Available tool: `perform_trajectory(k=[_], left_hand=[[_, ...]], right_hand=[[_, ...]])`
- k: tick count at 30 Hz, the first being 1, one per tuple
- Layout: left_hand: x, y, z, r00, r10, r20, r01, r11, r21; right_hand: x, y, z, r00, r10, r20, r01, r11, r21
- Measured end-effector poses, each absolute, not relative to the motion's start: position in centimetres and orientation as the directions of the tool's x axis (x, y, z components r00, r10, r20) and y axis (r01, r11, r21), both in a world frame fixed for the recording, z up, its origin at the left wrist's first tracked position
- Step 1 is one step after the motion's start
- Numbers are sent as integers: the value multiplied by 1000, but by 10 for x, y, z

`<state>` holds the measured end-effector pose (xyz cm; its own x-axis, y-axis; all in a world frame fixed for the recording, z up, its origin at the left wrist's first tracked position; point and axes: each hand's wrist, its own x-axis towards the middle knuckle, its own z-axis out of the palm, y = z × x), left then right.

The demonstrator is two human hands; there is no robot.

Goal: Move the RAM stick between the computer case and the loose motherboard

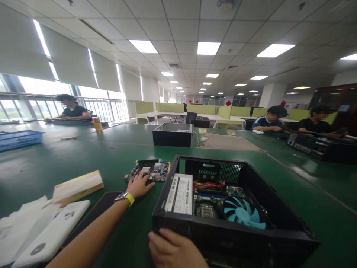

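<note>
My left hand [140, 187], with a watch [121, 197] and a yellow-green band [129, 198] at the wrist, reaches over the near edge of a loose motherboard [160, 170]. Its fingers are spread, and the fingertips appear to touch the board. To the right stands a black computer case [231, 232] with its top side off. Inside it are a white-labelled power supply [180, 195], a second motherboard [206, 211], coloured cables [208, 184] and a light-blue fan [242, 213]. My right hand [175, 248] lies against the case's near left corner, fingers extended; its thumb is hidden.
At lower left are a tissue pack [78, 186], white sheets [25, 219], a white phone-shaped object [52, 234] and a dark flat pad [92, 212]. Another case [173, 137] stands behind. A blue basket [21, 139] is far left. Several people sit around the green table [119, 149].
</note>
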<state>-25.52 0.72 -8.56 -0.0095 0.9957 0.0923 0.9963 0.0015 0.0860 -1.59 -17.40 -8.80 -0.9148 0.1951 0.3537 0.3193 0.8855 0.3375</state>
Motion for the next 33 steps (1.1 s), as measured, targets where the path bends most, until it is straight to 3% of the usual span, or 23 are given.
perform_trajectory(k=[3,5,9,14,19,21,23,25,28,30,33], left_hand=[[-253,6,-85,-23,995,97,995,14,94],[-252,3,-83,-17,995,99,995,7,102],[-244,-9,-78,38,993,114,993,-50,109],[-214,-40,-78,80,984,162,991,-96,91],[-165,-83,-72,193,966,170,970,-214,115],[-141,-103,-64,258,956,142,951,-277,134],[-114,-124,-55,320,943,93,930,-331,157],[-85,-142,-51,369,929,20,913,-367,178],[-45,-162,-57,435,896,-85,889,-413,196],[-25,-171,-64,443,890,-105,884,-415,215],[-13,-176,-66,430,895,-117,886,-394,243]], right_hand=[[23,-146,-67,-861,431,271,480,865,148],[53,-125,-54,-784,585,207,610,788,84],[117,-85,-49,-609,775,171,792,583,179],[209,-47,-70,-380,901,210,904,314,290],[290,-20,-75,50,997,53,979,-59,197],[308,-17,-72,153,988,23,983,-155,101],[309,-20,-69,183,980,82,982,-178,-63],[292,-28,-69,178,973,148,933,-119,-341],[241,-48,-72,139,983,117,683,-10,-731],[201,-65,-76,130,985,112,547,23,-837],[157,-89,-86,199,965,170,496,51,-867]])
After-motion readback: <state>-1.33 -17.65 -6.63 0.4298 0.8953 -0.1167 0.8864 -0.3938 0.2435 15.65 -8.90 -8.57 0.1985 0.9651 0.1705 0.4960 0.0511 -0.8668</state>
